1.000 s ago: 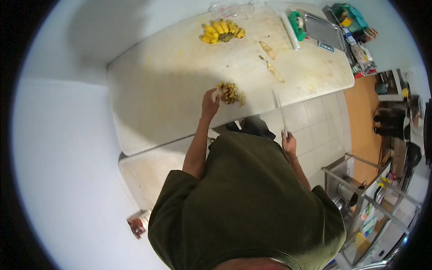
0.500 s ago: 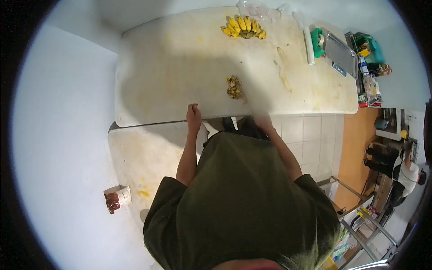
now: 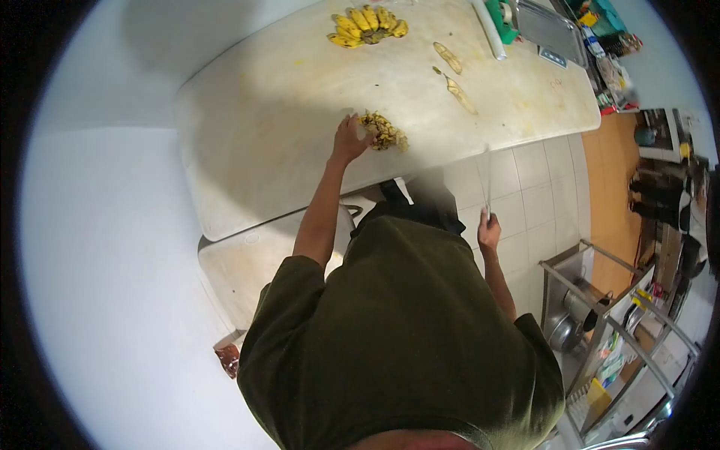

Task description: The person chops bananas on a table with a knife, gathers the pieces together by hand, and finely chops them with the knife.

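On the white table lies a small heap of chopped banana [image 3: 388, 131], yellow and brown. My left hand [image 3: 352, 140] is at the heap's left edge, fingers apart; whether the fingertips touch the pieces is hard to tell. Off the table's front edge, to the right, my right hand [image 3: 489, 230] grips a knife [image 3: 487, 180] by its dark handle, the blurred blade pointing forward. A bunch of ripe bananas [image 3: 367, 25] rests farther back. Two banana peels [image 3: 460, 96] lie to the right of the heap.
At the table's [image 3: 262, 150] far right are a plastic-wrap roll [image 3: 489, 30], a green tape dispenser [image 3: 501, 21] and a scale with a metal tray [image 3: 550, 30]. A metal rack [image 3: 592, 300] with pots stands right of me. Another person's dark-clothed legs [image 3: 656, 199] show at the far right.
My left hand has reached forward from the table edge to the chopped heap, its fingers opening. My right hand has swung right with the knife, away from the table. The camera view has turned.
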Action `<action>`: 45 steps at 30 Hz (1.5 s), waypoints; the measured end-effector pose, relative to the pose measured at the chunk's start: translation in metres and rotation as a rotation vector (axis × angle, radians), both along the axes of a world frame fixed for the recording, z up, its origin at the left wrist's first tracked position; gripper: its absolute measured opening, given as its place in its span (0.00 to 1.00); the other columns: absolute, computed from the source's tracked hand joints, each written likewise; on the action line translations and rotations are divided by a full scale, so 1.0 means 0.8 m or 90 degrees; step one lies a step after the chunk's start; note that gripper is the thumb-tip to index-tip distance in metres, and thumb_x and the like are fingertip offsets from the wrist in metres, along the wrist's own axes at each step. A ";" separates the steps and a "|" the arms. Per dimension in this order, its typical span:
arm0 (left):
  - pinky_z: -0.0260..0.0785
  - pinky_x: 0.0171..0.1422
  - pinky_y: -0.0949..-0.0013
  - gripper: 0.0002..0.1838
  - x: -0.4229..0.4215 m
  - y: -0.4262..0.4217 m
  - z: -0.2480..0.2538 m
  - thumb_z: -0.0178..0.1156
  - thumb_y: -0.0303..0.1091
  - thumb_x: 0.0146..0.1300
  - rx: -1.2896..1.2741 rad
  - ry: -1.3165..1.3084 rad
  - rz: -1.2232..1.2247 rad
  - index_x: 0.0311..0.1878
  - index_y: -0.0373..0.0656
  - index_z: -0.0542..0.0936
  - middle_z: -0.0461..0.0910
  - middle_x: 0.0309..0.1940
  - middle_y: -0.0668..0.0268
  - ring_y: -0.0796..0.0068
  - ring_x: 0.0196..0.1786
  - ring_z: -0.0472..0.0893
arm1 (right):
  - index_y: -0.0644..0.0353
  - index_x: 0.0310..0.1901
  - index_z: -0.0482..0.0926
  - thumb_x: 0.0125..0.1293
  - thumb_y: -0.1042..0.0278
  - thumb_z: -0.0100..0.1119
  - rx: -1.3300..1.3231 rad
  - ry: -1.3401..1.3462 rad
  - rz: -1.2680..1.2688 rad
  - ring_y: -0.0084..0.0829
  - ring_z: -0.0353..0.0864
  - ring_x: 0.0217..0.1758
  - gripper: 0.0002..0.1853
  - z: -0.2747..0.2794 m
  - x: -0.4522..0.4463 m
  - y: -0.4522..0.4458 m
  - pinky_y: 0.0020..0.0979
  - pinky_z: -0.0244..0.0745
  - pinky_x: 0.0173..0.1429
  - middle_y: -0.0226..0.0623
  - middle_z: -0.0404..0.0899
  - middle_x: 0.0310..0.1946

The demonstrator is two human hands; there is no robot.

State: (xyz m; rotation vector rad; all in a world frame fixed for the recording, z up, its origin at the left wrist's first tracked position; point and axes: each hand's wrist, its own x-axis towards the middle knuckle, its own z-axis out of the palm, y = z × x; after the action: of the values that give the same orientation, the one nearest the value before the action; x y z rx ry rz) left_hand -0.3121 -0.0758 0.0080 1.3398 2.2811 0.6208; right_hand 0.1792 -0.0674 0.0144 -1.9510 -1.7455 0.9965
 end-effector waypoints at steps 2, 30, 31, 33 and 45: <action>0.51 0.77 0.51 0.50 -0.002 0.023 -0.016 0.59 0.65 0.60 0.020 -0.016 0.001 0.69 0.29 0.63 0.58 0.71 0.37 0.43 0.75 0.57 | 0.70 0.33 0.74 0.72 0.42 0.50 -0.027 -0.069 -0.097 0.36 0.70 0.24 0.30 0.011 0.034 -0.038 0.39 0.68 0.32 0.45 0.71 0.18; 0.35 0.77 0.34 0.63 0.099 0.044 0.017 0.71 0.61 0.44 0.028 0.071 -0.091 0.77 0.39 0.49 0.45 0.76 0.42 0.41 0.79 0.44 | 0.67 0.32 0.75 0.72 0.44 0.53 -0.013 0.044 -0.001 0.24 0.61 0.21 0.27 0.088 -0.080 -0.022 0.34 0.60 0.25 0.35 0.63 0.14; 0.35 0.77 0.34 0.62 0.102 0.048 0.016 0.71 0.61 0.45 0.023 0.074 -0.080 0.77 0.39 0.50 0.45 0.76 0.42 0.41 0.79 0.44 | 0.68 0.32 0.75 0.72 0.45 0.53 -0.025 0.052 0.006 0.24 0.61 0.21 0.27 0.082 -0.081 -0.020 0.34 0.60 0.25 0.35 0.64 0.14; 0.36 0.77 0.34 0.61 0.105 0.058 0.003 0.70 0.60 0.46 0.015 0.079 -0.058 0.77 0.40 0.50 0.45 0.76 0.42 0.41 0.79 0.43 | 0.68 0.32 0.75 0.72 0.45 0.53 -0.047 0.068 0.019 0.25 0.63 0.20 0.27 0.084 -0.084 -0.014 0.35 0.61 0.26 0.37 0.65 0.14; 0.53 0.75 0.48 0.37 0.065 0.090 -0.005 0.61 0.52 0.59 -0.107 0.181 -0.314 0.65 0.36 0.68 0.65 0.68 0.51 0.54 0.71 0.64 | 0.70 0.32 0.75 0.70 0.41 0.52 -0.038 0.022 -0.023 0.29 0.64 0.21 0.31 0.067 -0.060 0.012 0.38 0.63 0.27 0.42 0.66 0.15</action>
State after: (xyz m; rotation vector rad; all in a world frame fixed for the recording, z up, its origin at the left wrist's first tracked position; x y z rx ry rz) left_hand -0.2599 -0.0037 0.0038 1.9041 2.0218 0.0759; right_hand 0.1309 -0.0582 0.0679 -1.9819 -1.6745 1.0743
